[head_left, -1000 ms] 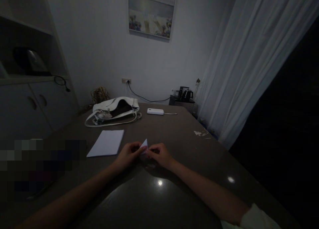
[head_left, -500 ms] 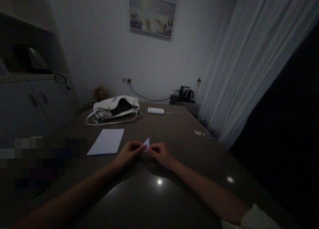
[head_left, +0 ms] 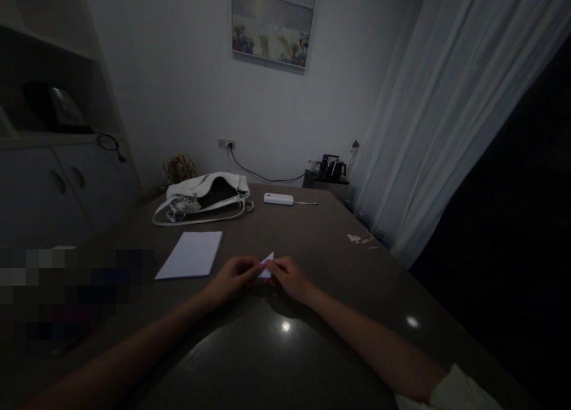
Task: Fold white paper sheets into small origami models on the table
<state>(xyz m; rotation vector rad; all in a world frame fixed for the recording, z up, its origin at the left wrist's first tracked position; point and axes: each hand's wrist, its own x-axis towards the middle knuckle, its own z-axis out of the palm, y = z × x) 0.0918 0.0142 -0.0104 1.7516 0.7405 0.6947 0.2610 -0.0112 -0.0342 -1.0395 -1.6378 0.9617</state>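
Observation:
A small piece of folded white paper [head_left: 266, 272], with a pointed tip at the top, is pinched between my two hands just above the dark table [head_left: 250, 350]. My left hand [head_left: 235, 277] grips its left side, thumb on top. On the other side, my right hand [head_left: 289, 276] is closed on the paper, its thumb pressing the face near the middle. Fingers hide much of the paper's lower part. To the left of my left hand lies a stack of white paper sheets [head_left: 191, 254].
A white handbag [head_left: 207, 193] lies at the table's far left. Behind my hands is a white power bank [head_left: 279, 199] with a short cable. A black kettle [head_left: 336, 169] stands on a low cabinet beyond the table. White curtains [head_left: 419, 118] hang at the right.
The folded paper has tilted and shifted slightly right and down. My right thumb has moved up onto its face. Both hands still hold it.

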